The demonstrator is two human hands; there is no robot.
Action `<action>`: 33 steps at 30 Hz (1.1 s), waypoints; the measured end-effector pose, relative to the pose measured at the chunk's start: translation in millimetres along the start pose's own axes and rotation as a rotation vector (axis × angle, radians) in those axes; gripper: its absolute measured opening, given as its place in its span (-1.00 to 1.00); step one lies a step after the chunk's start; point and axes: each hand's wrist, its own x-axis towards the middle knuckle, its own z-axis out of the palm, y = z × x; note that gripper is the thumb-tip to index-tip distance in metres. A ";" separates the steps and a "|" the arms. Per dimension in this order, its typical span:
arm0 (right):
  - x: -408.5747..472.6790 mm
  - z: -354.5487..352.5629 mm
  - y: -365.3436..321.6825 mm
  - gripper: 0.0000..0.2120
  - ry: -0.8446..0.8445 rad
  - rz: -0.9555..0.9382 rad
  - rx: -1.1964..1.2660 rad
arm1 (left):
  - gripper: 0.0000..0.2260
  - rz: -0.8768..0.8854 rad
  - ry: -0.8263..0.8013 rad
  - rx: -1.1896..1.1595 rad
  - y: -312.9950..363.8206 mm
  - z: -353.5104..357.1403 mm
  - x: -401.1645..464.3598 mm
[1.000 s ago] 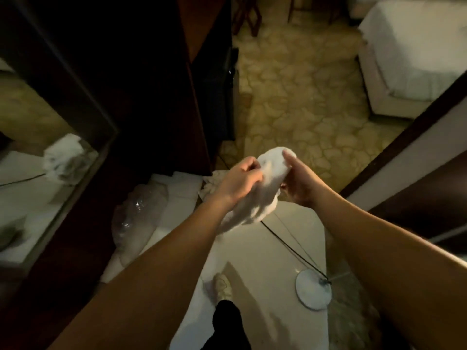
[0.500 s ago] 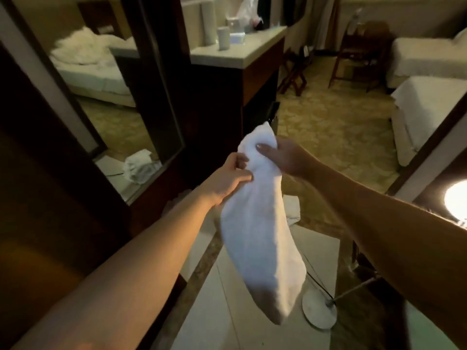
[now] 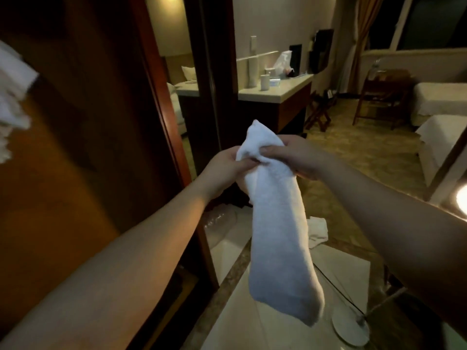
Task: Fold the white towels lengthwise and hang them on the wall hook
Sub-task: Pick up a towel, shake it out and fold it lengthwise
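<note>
A white towel (image 3: 280,223), folded into a long narrow strip, hangs straight down in the middle of the view. My left hand (image 3: 225,170) grips its upper end from the left. From the right, my right hand (image 3: 293,157) pinches the same end, thumb on the front of the cloth. The towel's top corner pokes up above both hands. At the far left edge, more white towel cloth (image 3: 12,97) hangs against the dark wooden wall (image 3: 83,152). No hook shows in the frame.
A wooden frame with a mirror (image 3: 174,102) stands ahead on the left. Beyond is a counter (image 3: 275,92) with cups and a bag. A small white cloth (image 3: 317,231) and a plastic bag (image 3: 219,226) lie on the floor. A lamp base (image 3: 351,329) and cable sit lower right. Beds (image 3: 439,132) stand right.
My head has tilted up from the floor to the room. The bunched towel has dropped open into a long hanging strip, and both hands have shifted their grip at its top.
</note>
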 end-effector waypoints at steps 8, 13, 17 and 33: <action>-47.1 75.1 -64.1 -0.91 0.041 -0.156 -0.053 | -0.89 -0.081 0.100 0.178 31.6 -40.8 -106.5; -56.8 106.5 -93.7 -0.93 0.169 -0.249 -0.203 | -0.86 -0.155 0.199 0.519 32.3 -82.9 -158.0; -57.2 109.6 -116.4 -0.91 0.282 -0.285 -0.219 | -0.86 -0.297 0.285 0.780 29.1 -128.9 -203.3; -56.6 77.6 -106.5 -0.75 0.418 -0.184 -0.269 | -0.82 -0.491 0.729 0.999 61.8 -212.5 -318.1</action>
